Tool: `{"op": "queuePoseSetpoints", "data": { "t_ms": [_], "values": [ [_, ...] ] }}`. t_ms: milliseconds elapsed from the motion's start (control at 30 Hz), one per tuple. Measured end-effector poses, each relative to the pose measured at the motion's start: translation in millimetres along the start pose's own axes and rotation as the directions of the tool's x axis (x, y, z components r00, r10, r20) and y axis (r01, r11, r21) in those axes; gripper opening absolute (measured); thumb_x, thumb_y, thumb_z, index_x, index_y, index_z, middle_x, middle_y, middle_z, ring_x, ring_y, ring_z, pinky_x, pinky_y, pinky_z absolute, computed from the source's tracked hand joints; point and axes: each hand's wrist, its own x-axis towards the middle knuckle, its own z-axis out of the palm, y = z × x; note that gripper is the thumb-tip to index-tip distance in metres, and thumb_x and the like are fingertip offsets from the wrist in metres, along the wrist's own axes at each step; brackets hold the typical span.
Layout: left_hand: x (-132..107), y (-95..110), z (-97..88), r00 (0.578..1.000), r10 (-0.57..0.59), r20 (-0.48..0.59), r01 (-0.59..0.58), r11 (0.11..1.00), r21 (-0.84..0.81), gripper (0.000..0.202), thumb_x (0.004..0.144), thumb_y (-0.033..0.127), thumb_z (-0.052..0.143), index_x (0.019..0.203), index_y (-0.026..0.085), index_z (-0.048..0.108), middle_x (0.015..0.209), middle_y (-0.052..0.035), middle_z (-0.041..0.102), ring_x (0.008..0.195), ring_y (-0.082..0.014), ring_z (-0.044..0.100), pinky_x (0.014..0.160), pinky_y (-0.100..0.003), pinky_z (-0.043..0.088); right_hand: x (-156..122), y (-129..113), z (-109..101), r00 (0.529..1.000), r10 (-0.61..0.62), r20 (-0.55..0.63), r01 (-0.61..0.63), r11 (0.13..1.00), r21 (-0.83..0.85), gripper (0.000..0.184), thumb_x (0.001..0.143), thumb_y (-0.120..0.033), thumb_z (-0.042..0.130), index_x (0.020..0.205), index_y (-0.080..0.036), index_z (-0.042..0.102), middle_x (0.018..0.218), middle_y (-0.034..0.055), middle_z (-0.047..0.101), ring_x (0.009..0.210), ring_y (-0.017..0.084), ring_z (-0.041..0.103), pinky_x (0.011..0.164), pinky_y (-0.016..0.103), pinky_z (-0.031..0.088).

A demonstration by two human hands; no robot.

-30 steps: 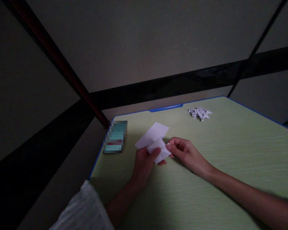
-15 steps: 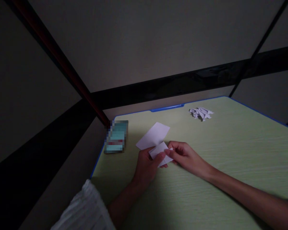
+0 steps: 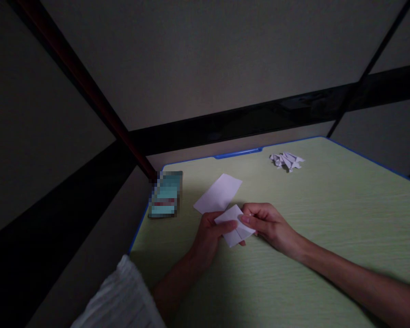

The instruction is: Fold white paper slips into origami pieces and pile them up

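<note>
I pinch a small folded white paper [image 3: 235,226] between both hands just above the green table [image 3: 328,218]: my left hand [image 3: 210,234] grips its left edge with thumb on top, and my right hand [image 3: 268,225] clamps its right side, thumb pressed on the upper face. Just beyond it, toward the far left, a flat white sheet [image 3: 218,193] lies on the table, with a blurred teal card [image 3: 166,195] further left at the table's edge. Well apart, at the far right, sits a small heap of folded paper pieces [image 3: 287,160].
</note>
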Motion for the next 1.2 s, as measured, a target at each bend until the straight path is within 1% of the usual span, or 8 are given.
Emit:
{"op": "queuePoseSetpoints", "data": {
  "t_ms": [133, 267, 500, 667, 733, 900, 1067, 1200],
  "values": [
    [-1.7, 3.5, 2.7, 0.999, -0.033, -0.030, 0.036, 0.995, 0.090, 0.018, 0.055, 0.027, 0.064, 0.055, 0.009, 0.062, 0.048, -0.0035, 0.060, 0.042, -0.0139, 0.054, 0.042, -0.024, 0.042, 0.6, -0.3, -2.4, 0.998, 0.052, 0.028, -0.050, 0.997, -0.056, 0.034, 0.068, -0.042, 0.056, 0.051, -0.016, 0.045, 0.043, -0.0025, 0.048, 0.038, 0.007, 0.036, 0.039, 0.021, 0.019],
    [-3.3, 7.5, 7.4, 1.000, -0.027, -0.013, 0.029, 0.983, 0.181, 0.024, 0.056, 0.032, 0.064, 0.054, 0.009, 0.060, 0.045, -0.0032, 0.059, 0.037, -0.0119, 0.052, 0.038, -0.021, 0.040, 0.6, -2.2, -1.7, 0.996, 0.059, 0.070, -0.058, 0.998, -0.020, 0.036, 0.067, -0.044, 0.056, 0.049, -0.017, 0.041, 0.040, -0.0048, 0.041, 0.039, 0.007, 0.038, 0.039, 0.022, 0.020],
    [-8.6, 5.0, 6.3, 0.996, 0.026, -0.085, -0.004, 0.967, 0.256, 0.029, 0.055, 0.039, 0.064, 0.055, 0.011, 0.056, 0.042, 0.0022, 0.052, 0.031, -0.0079, 0.045, 0.030, -0.019, 0.037, -0.9, 0.2, 0.4, 0.999, 0.040, -0.003, -0.040, 0.998, -0.041, 0.035, 0.066, -0.044, 0.057, 0.050, -0.016, 0.044, 0.041, -0.0065, 0.036, 0.038, 0.005, 0.029, 0.039, 0.021, 0.016],
    [-10.0, 6.1, 7.4, 0.999, 0.028, -0.038, -0.018, 0.973, 0.232, 0.030, 0.055, 0.040, 0.064, 0.055, 0.011, 0.056, 0.044, 0.0004, 0.054, 0.032, -0.0089, 0.047, 0.032, -0.020, 0.038, -2.9, 2.2, 1.3, 1.000, 0.024, 0.020, -0.025, 0.998, 0.050, 0.032, 0.067, -0.040, 0.058, 0.052, -0.017, 0.041, 0.043, -0.0055, 0.040, 0.038, 0.007, 0.036, 0.039, 0.021, 0.017],
    [-6.8, 5.5, 7.0, 0.999, 0.029, -0.028, -0.023, 0.982, 0.189, 0.029, 0.056, 0.039, 0.063, 0.057, 0.010, 0.057, 0.047, -0.0012, 0.056, 0.034, -0.0098, 0.049, 0.033, -0.020, 0.039, -1.3, 2.8, -0.4, 1.000, 0.010, -0.004, -0.010, 0.999, 0.043, 0.031, 0.069, -0.036, 0.058, 0.051, -0.016, 0.042, 0.041, -0.0060, 0.040, 0.038, 0.007, 0.036, 0.039, 0.021, 0.018],
    [-0.2, 3.7, 5.2, 0.996, 0.065, -0.054, -0.059, 0.993, 0.100, 0.031, 0.060, 0.039, 0.058, 0.057, 0.009, 0.057, 0.043, -0.0024, 0.056, 0.033, -0.0096, 0.048, 0.035, -0.020, 0.036, 4.8, 2.4, -5.6, 0.988, -0.015, -0.151, 0.009, 0.999, -0.039, 0.033, 0.071, -0.036, 0.055, 0.049, -0.016, 0.040, 0.040, -0.0064, 0.039, 0.039, 0.005, 0.033, 0.040, 0.020, 0.020],
    [-0.5, 7.2, 7.6, 0.975, 0.124, -0.185, -0.094, 0.982, 0.165, 0.027, 0.060, 0.035, 0.059, 0.052, 0.009, 0.056, 0.041, -0.0015, 0.054, 0.034, -0.0093, 0.048, 0.036, -0.019, 0.035, 5.4, -2.4, -3.5, 0.948, -0.133, -0.290, 0.134, 0.991, -0.016, 0.021, 0.068, -0.033, 0.059, 0.067, -0.017, 0.046, 0.054, -0.0049, 0.047, 0.048, 0.007, 0.042, 0.046, 0.020, 0.032],
    [0.2, 8.4, 8.3, 0.965, 0.148, -0.216, -0.114, 0.980, 0.162, 0.024, 0.060, 0.033, 0.059, 0.058, 0.009, 0.059, 0.046, -0.0025, 0.058, 0.038, -0.0102, 0.051, 0.036, -0.019, 0.036, 3.0, -6.1, 2.3, 0.948, -0.170, -0.270, 0.164, 0.986, -0.044, 0.024, 0.060, -0.027, 0.066, 0.070, -0.019, 0.046, 0.070, -0.0013, 0.054, 0.055, 0.008, 0.050, 0.052, 0.022, 0.040]
  ]
}}
